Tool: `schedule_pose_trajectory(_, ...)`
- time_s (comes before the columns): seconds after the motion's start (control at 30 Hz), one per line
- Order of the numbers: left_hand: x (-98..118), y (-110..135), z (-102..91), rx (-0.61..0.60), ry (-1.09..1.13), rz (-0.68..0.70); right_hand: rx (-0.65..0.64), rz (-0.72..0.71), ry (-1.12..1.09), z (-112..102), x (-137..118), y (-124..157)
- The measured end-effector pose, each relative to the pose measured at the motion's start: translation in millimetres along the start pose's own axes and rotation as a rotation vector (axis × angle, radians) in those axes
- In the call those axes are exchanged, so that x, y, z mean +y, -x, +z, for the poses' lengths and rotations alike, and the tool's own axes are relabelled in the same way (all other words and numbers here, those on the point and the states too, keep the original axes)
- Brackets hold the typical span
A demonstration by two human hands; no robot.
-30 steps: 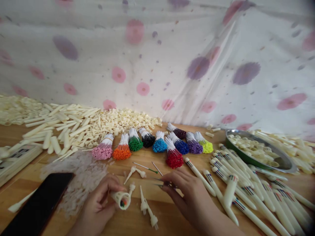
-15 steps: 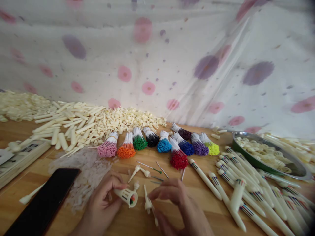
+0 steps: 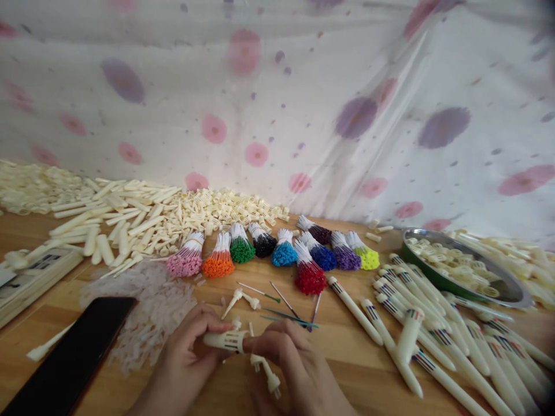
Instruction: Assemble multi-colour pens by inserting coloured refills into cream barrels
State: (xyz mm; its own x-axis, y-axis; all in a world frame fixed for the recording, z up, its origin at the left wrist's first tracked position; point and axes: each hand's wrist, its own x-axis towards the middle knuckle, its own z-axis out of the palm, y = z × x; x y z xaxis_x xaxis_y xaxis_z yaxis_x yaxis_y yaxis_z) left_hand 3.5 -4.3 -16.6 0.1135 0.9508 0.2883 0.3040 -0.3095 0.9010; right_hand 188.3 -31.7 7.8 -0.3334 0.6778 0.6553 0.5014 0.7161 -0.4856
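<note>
My left hand grips a cream pen barrel held sideways just above the wooden table. My right hand is closed on the barrel's right end, fingertips pinched there; what they hold beyond the barrel is hidden. Thin coloured refills fan out behind my right fingers; I cannot tell whether they lie on the table or are held. Small cream pen tips lie under my hands. Tied bundles of coloured refills stand in a row behind.
Assembled multicolour pens are spread at the right. A metal bowl of cream parts sits behind them. Piles of cream parts lie at the back left. A black phone rests on clear plastic bits, front left.
My right hand moved left from the loose refills to the barrel's end. My left hand turned the barrel from open-end-toward-me to lying sideways.
</note>
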Motion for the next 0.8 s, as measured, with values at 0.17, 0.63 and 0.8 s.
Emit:
schedule_pose_trajectory(0.17,6,0,3.6,-0.067,0.001,-0.175,-0.024,0.331,-0.347,5,6,3)
schedule_pose_trajectory(0.63,-2,-4,-6.7,-0.001,-0.011,-0.276,0.073,0.688,-0.648,1,40,-4)
schedule_pose_trajectory(0.8,-12,-6,-16.3,0.018,0.119,-0.384,-0.022,0.646,0.003,-19,74,-25)
